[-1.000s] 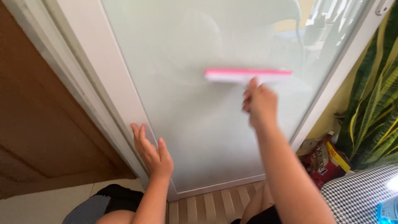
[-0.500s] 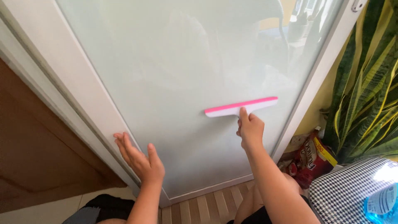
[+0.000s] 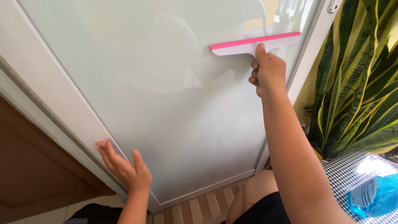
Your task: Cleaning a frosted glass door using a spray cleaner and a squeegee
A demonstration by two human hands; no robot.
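Squeegee on frosted glass door, upper right.

R hand point(image 3: 268, 71) clamped on handle of pink-edged white squeegee point(image 3: 253, 43), blade flat vs frosted glass panel point(image 3: 174, 95), near white door frame point(image 3: 309, 58) on right side. L hand point(image 3: 124, 166) open, fingers spread, pressed flat on left frame edge low down (holding nothing), well apart from R. Striped snake plant point(image 3: 360, 83) right of door; blue spray bottle point(image 3: 373, 198) lying on checked cloth point(image 3: 340, 182), bottom right corner.
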